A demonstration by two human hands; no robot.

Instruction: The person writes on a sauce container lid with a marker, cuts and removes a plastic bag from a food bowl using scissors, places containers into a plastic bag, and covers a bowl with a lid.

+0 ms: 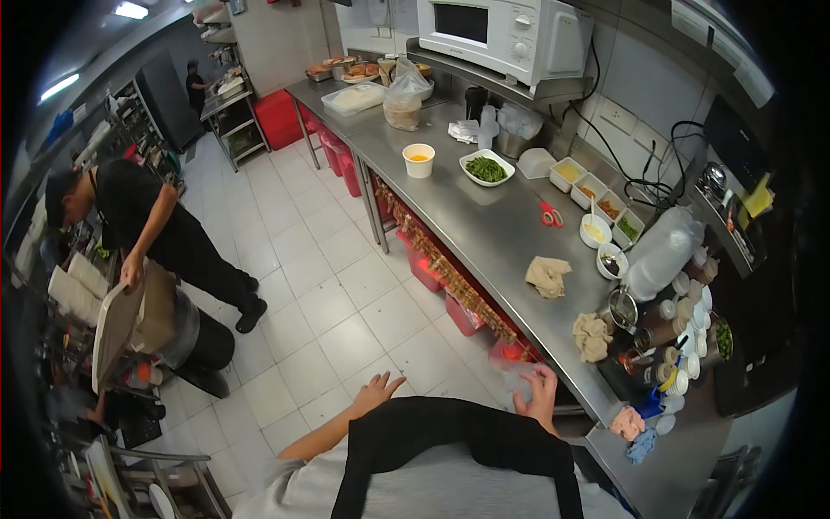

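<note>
My left hand (378,394) is stretched over the floor in front of my apron, fingers spread, holding nothing. Beside the steel counter's (484,251) front edge, my right hand (539,398) has its fingers curled at a piece of clear plastic (512,381), which looks like a thin bag. On the counter near that hand lie two crumpled beige cloths (548,277) (592,337). Farther along are red-handled scissors (550,214), a white bowl of chopped greens (487,169) and a white paper cup (418,161) with something yellow inside.
Small tubs (588,188) of toppings, a stack of clear lids (664,255) and several bottles (683,337) line the counter's wall side. A microwave (501,35) sits on a shelf above. On the left, a person in black (143,208) holds a board (117,329) beside a black bin (212,333).
</note>
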